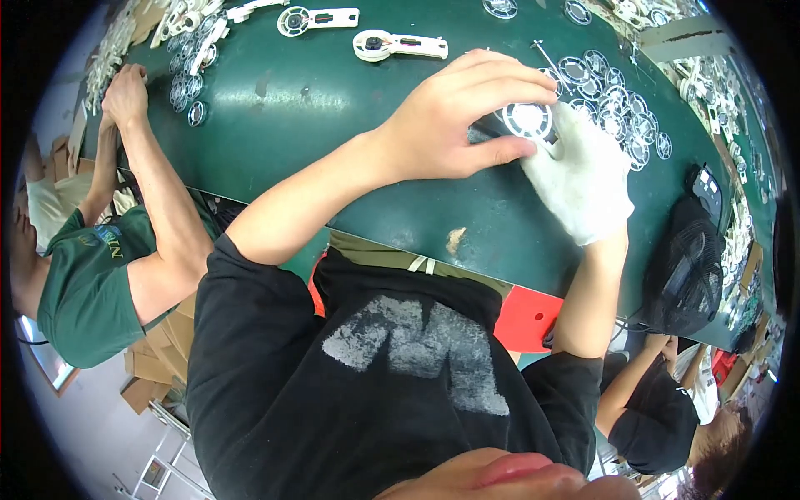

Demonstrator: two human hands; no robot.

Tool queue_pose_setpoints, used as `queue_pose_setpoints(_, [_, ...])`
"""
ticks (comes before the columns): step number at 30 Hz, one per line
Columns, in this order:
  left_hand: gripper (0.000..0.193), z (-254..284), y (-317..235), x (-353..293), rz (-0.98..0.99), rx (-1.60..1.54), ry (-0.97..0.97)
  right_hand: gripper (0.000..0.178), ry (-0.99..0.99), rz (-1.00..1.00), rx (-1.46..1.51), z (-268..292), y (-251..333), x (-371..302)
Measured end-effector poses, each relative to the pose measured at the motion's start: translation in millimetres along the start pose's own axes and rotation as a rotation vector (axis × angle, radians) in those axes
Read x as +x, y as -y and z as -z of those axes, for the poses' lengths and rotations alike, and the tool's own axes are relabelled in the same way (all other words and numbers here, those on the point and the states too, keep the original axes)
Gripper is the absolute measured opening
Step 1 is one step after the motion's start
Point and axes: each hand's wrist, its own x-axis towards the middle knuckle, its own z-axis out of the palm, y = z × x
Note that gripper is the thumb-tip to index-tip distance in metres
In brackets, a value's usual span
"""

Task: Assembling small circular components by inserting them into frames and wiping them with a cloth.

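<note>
In front of me a round white ring with spokes (528, 121) sits between my two hands. My left hand (454, 117) is bare and curls round its left side, thumb below and fingers above. From the right, my right hand (583, 171), in a white glove, closes on the ring's edge; its fingertips are partly hidden. A dark piece (486, 130) shows beneath my left palm, too covered to name. Close by on the right lies a pile of similar clear-and-white rings (612, 108). Beyond my left hand rest two white round-headed parts with handles, one nearer (400, 45) and one farther (318, 20).
The green table (333, 133) carries heaps of white parts (187, 29) at far left and along the right edge. A black mesh bag (687, 267) lies at the right. Co-workers sit left (108, 267) and right (658, 417). A thin metal rod (547, 60) lies beside the ring pile.
</note>
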Motion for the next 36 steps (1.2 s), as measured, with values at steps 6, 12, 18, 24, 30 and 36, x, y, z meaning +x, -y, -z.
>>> queue_pose_setpoints(6, [0.051, 6.1, -9.9, 0.0, 0.108, 0.123, -0.031, 0.028, -0.003, -0.057, 0.017, -0.2, 0.5, 2.3])
queue_pose_setpoints(12, [0.047, 2.3, -3.5, 3.6, -0.006, 0.086, -0.102, 0.035, -0.003, -0.016, -0.027, -0.7, -2.5, 0.5])
queue_pose_setpoints(18, [0.049, 9.9, 2.4, 6.5, -0.036, -0.005, -0.005, 0.036, 0.089, -0.137, -0.045, 6.6, 6.2, 4.7])
queue_pose_setpoints(24, [0.053, 8.6, -5.6, 5.1, 0.017, -0.049, 0.053, 0.028, -0.068, 0.003, 0.022, -2.8, -2.2, 0.4])
queue_pose_setpoints(30, [0.046, 6.0, -0.8, 3.8, 0.052, 0.028, 0.009, 0.029, -0.078, 0.011, 0.001, -3.4, -1.2, -0.3])
queue_pose_setpoints(36, [0.057, 3.6, -0.3, 2.6, 0.098, 0.003, -0.064, 0.029, -0.051, -0.021, 0.063, -2.2, 1.5, 0.1])
